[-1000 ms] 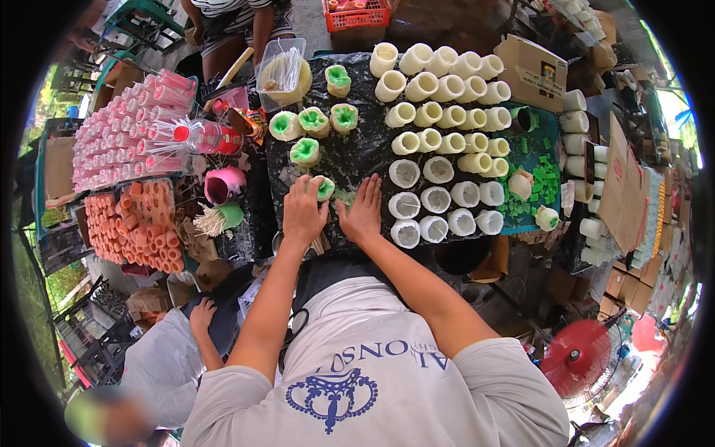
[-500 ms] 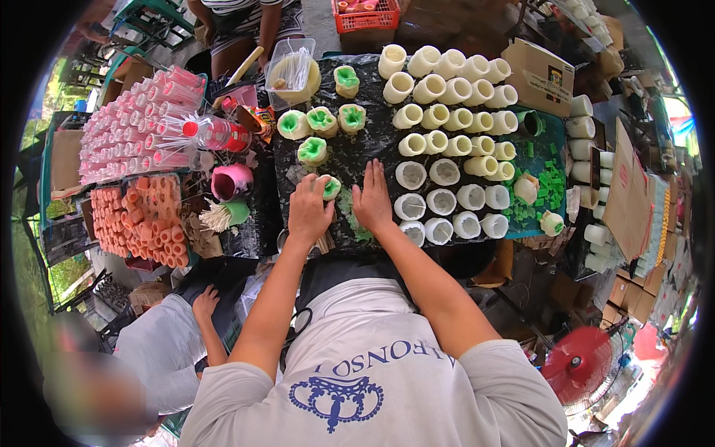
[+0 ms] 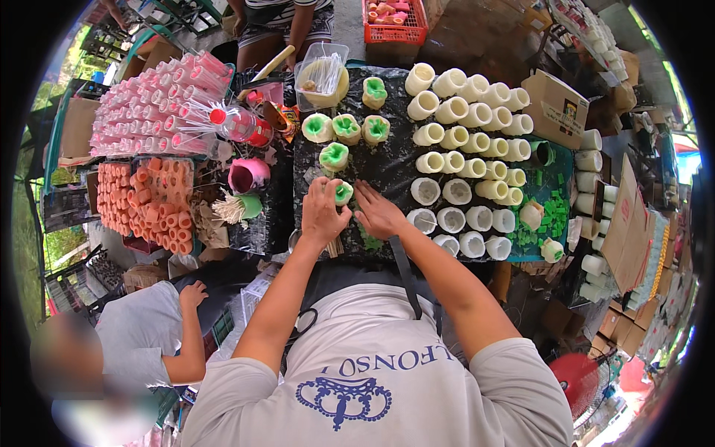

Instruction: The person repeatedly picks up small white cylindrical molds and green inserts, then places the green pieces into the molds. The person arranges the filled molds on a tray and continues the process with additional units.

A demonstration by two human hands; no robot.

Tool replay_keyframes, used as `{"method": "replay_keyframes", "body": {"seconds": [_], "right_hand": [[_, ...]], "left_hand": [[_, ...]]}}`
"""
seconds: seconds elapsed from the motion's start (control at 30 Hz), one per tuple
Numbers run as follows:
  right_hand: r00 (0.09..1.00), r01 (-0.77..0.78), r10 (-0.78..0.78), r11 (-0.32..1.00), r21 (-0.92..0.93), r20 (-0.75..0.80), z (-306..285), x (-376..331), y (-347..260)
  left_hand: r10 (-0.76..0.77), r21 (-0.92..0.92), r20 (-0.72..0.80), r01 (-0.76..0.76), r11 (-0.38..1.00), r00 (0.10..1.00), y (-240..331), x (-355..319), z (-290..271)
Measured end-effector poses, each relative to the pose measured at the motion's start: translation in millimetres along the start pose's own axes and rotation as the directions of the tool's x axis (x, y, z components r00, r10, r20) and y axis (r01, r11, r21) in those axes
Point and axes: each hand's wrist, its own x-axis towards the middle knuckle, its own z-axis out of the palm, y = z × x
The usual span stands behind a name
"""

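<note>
My left hand (image 3: pixel 323 217) curls around the near left side of a cream wax cup (image 3: pixel 343 194) with green wax inside, its thumb at the near edge. Just right of that cup, my right hand (image 3: pixel 380 214) lies with fingers stretched out on the black table cover (image 3: pixel 395 167), holding nothing. Farther up stand several more cream cups with green inside, such as a wax cup (image 3: pixel 334 157) right beyond my left hand. Rows of cream wax cups (image 3: pixel 456 138) and whiter hollow cups (image 3: pixel 451 220) stand to the right.
A clear tub (image 3: pixel 322 74) holds white wicks at the far side. Left are pink wax cups (image 3: pixel 160 112), orange cups (image 3: pixel 149 205), a plastic bottle (image 3: pixel 242 125) and a pink container (image 3: pixel 249 174). Green bits lie on a teal tray (image 3: pixel 555 171) at right. A co-worker (image 3: pixel 153 328) sits lower left.
The whole view has shifted, so the table sits lower and to the right. My right hand's fingers now tilt toward the cup; my left hand stays on it.
</note>
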Motion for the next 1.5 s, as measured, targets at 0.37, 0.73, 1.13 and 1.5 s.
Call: {"method": "replay_keyframes", "body": {"seconds": [0.37, 0.73, 1.13, 1.5], "right_hand": [[0.994, -0.076, 0.061, 0.982, -0.171, -0.089, -7, 49, 5], [0.997, 0.063, -0.070, 0.989, 0.133, 0.044, -1, -24, -26], [0.977, -0.194, 0.188, 0.980, -0.045, -0.105, 32, -2, -23], [0.829, -0.425, 0.438, 0.897, 0.117, -0.348, -6, 19, -46]], "left_hand": [[0.038, -0.052, -0.143, -0.046, 0.998, 0.989, 12, 1, -36], [0.123, -0.048, -0.102, -0.129, 0.990, 0.987, 28, 14, -46], [0.147, -0.014, -0.110, -0.150, 0.989, 0.983, 37, 57, -51], [0.055, -0.084, -0.153, -0.069, 0.994, 0.987, 29, 25, -53]]}}
